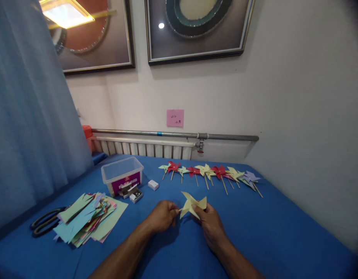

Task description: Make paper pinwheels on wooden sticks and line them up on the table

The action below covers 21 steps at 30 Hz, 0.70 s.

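Observation:
Between my hands, just above the blue cloth, is a pale yellow paper pinwheel [191,204]. My right hand [207,221] is closed on its paper blades, thumb on the front near the centre. My left hand [165,215] pinches a thin wooden stick [180,210] that runs to the pinwheel's left side. Most of the stick is hidden by the fingers and paper. Beyond my hands lies a row of finished-looking pinwheels on sticks, among them a red one [220,172], a yellow one [205,170] and a lilac one [250,177].
Left of my hands lie a pile of coloured paper [88,221] and black-handled scissors [47,221]. Behind them stand a clear plastic tub [122,174], an opened small box of metal pins [135,194] and a small white box [153,185]. The blue-covered table [254,240] meets the wall.

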### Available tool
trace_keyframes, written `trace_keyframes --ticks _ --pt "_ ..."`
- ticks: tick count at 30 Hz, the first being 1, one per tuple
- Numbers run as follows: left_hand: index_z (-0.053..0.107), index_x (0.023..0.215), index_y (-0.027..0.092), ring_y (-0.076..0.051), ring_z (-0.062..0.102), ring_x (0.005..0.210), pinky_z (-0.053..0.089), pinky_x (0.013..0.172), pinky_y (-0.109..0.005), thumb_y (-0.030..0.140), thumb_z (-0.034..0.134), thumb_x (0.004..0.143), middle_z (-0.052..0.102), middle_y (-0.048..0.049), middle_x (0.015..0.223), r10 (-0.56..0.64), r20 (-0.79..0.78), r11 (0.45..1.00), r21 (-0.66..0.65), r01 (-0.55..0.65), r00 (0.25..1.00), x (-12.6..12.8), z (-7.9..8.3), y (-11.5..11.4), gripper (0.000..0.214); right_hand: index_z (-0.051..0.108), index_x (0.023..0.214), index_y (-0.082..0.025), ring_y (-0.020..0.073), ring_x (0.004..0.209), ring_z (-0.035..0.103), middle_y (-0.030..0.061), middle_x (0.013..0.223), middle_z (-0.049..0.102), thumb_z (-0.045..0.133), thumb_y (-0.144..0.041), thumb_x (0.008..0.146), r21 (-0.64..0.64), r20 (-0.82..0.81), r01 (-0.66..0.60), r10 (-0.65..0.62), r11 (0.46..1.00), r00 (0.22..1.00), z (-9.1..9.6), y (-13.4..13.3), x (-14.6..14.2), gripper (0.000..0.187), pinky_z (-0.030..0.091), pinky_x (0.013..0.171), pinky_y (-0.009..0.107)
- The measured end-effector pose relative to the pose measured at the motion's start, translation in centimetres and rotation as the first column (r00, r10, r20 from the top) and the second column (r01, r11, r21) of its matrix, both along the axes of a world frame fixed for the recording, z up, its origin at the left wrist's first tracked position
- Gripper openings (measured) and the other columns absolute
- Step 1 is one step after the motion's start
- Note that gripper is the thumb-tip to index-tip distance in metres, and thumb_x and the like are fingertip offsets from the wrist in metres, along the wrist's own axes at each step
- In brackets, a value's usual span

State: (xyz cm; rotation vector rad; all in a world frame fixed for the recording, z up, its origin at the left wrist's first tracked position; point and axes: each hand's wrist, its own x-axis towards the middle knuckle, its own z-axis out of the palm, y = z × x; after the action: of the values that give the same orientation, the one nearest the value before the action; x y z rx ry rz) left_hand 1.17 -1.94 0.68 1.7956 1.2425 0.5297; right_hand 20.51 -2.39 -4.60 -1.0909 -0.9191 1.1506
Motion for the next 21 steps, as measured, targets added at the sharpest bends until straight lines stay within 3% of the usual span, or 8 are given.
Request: trace_keyframes --ticks 12,21 --pt "0.062 0.076 0.016 -0.012 0.042 0.053 0.031 0.056 -0.025 0.037 0.047 0.090 0.060 0.0009 0.060 -0.008 0.012 1.000 -0.012 0.008 1.000 -0.1 -1.0 0.5 0.029 0.075 0.094 -0.018 0.0288 0.079 0.074 0.0052 0.081 0.079 0.091 -0.051 0.057 -0.016 -0.065 -0.013 0.012 1.000 0.998 0.9 -0.5 -0.4 0.052 0.058 0.073 0.036" --pt "0.063 0.073 0.016 -0.014 0.045 0.055 0.034 0.059 -0.027 0.038 0.047 0.088 0.061 -0.0004 0.060 -0.007 0.016 1.000 -0.014 0.007 1.000 -0.3 -0.8 0.5 0.030 0.076 0.095 -0.018 0.0292 0.080 0.074 0.0056 0.081 0.080 0.089 -0.051 0.060 0.005 -0.035 -0.014 0.014 1.000 0.999 0.9 -0.5 -0.3 0.050 0.057 0.073 0.036"
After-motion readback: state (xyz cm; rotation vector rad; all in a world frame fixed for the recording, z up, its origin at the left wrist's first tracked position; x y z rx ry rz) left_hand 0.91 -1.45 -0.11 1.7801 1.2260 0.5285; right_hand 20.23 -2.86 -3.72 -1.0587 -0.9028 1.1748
